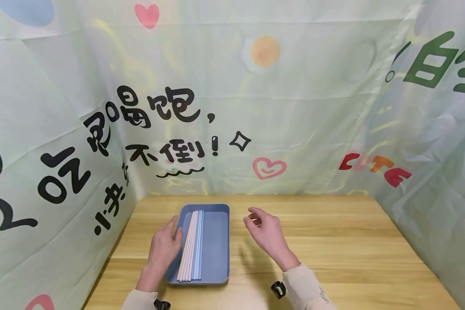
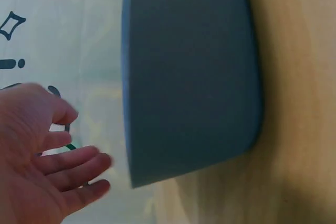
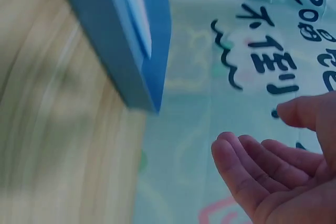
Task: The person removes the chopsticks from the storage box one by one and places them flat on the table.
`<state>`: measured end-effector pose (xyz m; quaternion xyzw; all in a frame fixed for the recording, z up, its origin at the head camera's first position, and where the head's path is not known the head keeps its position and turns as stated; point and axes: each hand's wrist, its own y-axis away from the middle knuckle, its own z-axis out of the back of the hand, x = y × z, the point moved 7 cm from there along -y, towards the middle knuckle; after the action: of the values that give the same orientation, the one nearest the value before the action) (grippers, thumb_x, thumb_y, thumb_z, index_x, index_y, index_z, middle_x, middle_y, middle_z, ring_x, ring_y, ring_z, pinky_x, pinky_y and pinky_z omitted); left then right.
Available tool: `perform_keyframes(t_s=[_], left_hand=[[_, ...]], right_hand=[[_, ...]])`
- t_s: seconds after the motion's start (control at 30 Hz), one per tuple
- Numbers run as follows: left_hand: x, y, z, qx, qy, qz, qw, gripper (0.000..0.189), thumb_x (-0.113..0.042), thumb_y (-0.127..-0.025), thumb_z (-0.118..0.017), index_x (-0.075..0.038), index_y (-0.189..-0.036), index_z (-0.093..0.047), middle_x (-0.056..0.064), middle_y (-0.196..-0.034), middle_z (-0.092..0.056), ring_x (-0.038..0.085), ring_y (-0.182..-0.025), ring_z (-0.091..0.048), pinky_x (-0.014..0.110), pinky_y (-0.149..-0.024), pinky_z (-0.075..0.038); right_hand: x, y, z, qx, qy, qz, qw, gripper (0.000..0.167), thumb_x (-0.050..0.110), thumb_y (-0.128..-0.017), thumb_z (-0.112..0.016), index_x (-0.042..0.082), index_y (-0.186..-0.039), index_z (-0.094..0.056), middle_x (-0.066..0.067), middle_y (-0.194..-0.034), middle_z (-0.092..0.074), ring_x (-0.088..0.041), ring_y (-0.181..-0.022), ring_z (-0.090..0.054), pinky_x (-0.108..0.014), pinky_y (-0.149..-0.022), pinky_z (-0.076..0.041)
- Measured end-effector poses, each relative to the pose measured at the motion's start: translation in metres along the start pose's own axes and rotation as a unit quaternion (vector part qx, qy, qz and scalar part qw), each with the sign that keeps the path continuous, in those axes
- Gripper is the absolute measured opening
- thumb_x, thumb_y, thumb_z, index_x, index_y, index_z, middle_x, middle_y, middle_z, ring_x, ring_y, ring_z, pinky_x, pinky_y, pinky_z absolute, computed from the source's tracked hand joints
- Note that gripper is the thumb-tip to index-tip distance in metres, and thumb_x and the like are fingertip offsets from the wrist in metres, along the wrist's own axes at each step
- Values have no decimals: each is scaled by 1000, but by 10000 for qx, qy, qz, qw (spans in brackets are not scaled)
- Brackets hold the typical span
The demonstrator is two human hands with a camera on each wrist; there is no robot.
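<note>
A blue-grey rectangular tray (image 1: 215, 241) lies on the table with its long side running away from me. Along its left half lie several long thin pink and light-blue sticks (image 1: 191, 247) that look like chopsticks, side by side. My left hand (image 1: 164, 245) is by the tray's left edge, holding nothing, its fingers loosely bent. From the left wrist, those fingers appear beside the tray's outer wall (image 2: 194, 77); contact with the rim is hard to tell. To the right of the tray hovers my right hand (image 1: 269, 232), empty and relaxed, fingers apart from the thumb.
The wooden table (image 1: 325, 241) stretches to the right of the tray. Printed cloth (image 1: 314, 116) with lettering and hearts hangs behind the table and along both sides. Each wrist carries a small black device, one (image 1: 278, 289) visible below the right sleeve.
</note>
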<state>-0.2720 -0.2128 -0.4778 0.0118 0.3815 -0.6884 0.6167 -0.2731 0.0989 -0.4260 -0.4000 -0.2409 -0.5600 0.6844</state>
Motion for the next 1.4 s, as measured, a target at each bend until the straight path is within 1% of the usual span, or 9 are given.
perform_keyframes(t_s=[0.1,0.17,0.3,0.43,0.6,0.7,0.87,1.07,1.4], left_hand=[[1,2,1,-371,92,-163,9991,40,-1,-89,-74,7,-129,-69,28,-106,-74,40,-84,-71,53,-72,-60],[2,3,0,-456,183,-159,9987,37,1,-88,-76,7,-125,-71,26,-104,-74,35,-81,-71,47,-69,-60],[8,6,-5,-308,347,208,9987,36,-1,-90,-75,5,-126,-72,21,-105,-74,21,-76,-65,31,-63,-55],[15,8,-9,-98,497,610,9969,38,-3,-92,-73,2,-129,-72,20,-110,-74,16,-75,-62,24,-63,-51],[21,9,-12,21,567,833,9949,37,0,-92,-72,3,-129,-72,19,-107,-75,16,-76,-61,22,-61,-49],[24,9,-14,-39,626,872,9942,35,4,-91,-70,5,-125,-73,19,-103,-75,17,-75,-61,23,-61,-49],[27,11,-13,-320,642,724,9948,32,11,-86,-67,7,-116,-77,17,-89,-73,17,-71,-60,25,-60,-48],[30,10,-13,-209,597,678,9957,30,11,-86,-68,8,-114,-77,14,-84,-73,15,-70,-60,24,-60,-48],[37,7,-16,315,497,946,9938,32,6,-90,-65,8,-119,-76,15,-87,-73,15,-71,-59,24,-60,-47]], right_hand=[[4,-3,-10,12,-171,-75,9998,34,21,-99,-71,5,-129,-72,-6,-102,-78,-17,-85,-72,-34,-75,-60],[5,-5,-18,83,-303,-150,9994,33,19,-98,-71,4,-128,-72,-7,-100,-78,-16,-80,-71,-30,-69,-58],[4,-5,-35,359,-600,-247,9972,35,15,-97,-72,-1,-129,-70,-12,-100,-76,-14,-72,-69,-26,-60,-57],[4,-4,-51,563,-794,-193,9951,38,13,-96,-72,-5,-129,-68,-16,-99,-75,-13,-66,-68,-27,-56,-56],[6,-4,-69,759,-1064,-297,9910,40,10,-95,-71,-8,-130,-67,-17,-98,-73,-16,-61,-67,-28,-52,-56],[9,-3,-81,932,-1248,-334,9872,41,8,-94,-72,-10,-130,-65,-18,-98,-72,-28,-61,-70,-33,-52,-59],[15,2,-98,1237,-1476,-288,9809,42,5,-93,-72,-15,-129,-63,-21,-96,-71,-46,-63,-71,-43,-54,-61],[15,7,-114,1520,-1476,-530,9759,43,5,-94,-72,-16,-130,-62,-16,-93,-68,-45,-65,-72,-43,-56,-62],[12,11,-134,1720,-1553,-648,9706,46,7,-95,-73,-19,-131,-59,-12,-83,-68,-36,-57,-70,-40,-52,-60]])
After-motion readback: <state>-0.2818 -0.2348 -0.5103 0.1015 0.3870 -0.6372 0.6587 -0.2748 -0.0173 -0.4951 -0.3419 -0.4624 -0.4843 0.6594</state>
